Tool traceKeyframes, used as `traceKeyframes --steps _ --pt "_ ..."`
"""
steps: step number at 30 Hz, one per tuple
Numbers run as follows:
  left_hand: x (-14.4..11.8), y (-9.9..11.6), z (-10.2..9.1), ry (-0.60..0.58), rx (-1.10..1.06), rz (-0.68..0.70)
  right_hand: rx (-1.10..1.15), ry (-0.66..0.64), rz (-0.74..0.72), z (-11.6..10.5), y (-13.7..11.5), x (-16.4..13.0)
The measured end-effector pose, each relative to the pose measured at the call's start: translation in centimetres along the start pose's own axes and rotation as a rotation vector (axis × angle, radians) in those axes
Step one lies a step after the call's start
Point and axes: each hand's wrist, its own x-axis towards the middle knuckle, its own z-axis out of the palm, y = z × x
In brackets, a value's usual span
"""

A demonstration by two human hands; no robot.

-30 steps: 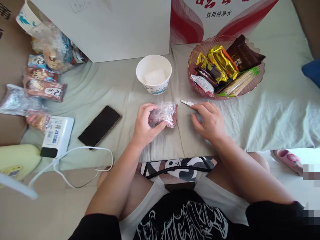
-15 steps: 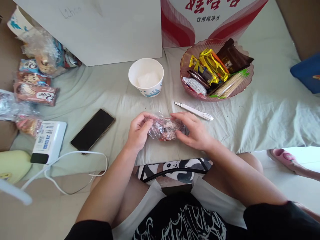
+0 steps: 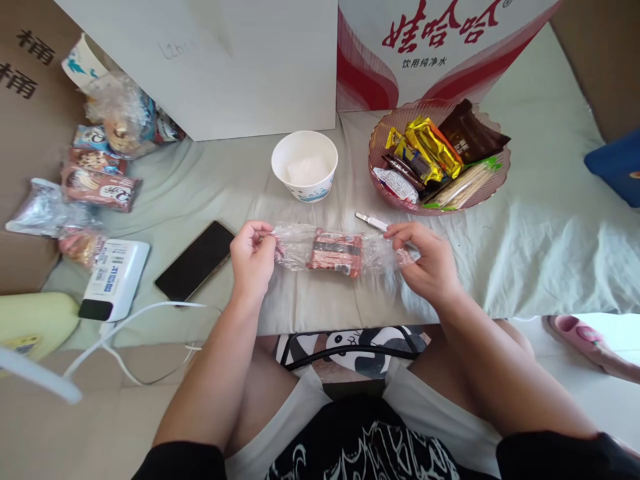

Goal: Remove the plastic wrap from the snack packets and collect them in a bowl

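Note:
A reddish-brown snack packet [image 3: 335, 252] with a dark band lies in the middle of a stretched sheet of clear plastic wrap [image 3: 295, 247]. My left hand [image 3: 254, 257] pinches the wrap's left end between thumb and fingers. At the other end, my right hand [image 3: 425, 260] is closed on the bunched film. Just behind the right fingers, a white-handled craft knife [image 3: 371, 221] lies on the cloth, its handle partly hidden by that hand. Beyond the packet stands a white paper cup [image 3: 305, 167] with something white inside.
A pink glass bowl [image 3: 501, 167] of wrapped snacks sits at the back right, before a red-and-white carton [image 3: 425, 80]. On the left lie a black phone [image 3: 195, 260], a white power bank [image 3: 117, 280] with a cable, and several bagged snacks [image 3: 100, 187].
My hands have moved apart, drawing the crumpled plastic wrap out sideways around the packet. My right hand now covers part of the craft knife. The view has shifted slightly.

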Motion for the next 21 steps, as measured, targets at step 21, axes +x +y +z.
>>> traceKeyframes --steps 21 --pt "-2.0 1.5 -2.3 -0.170 0.431 0.963 -0.304 0.176 -0.192 1.2 -1.8 0.0"
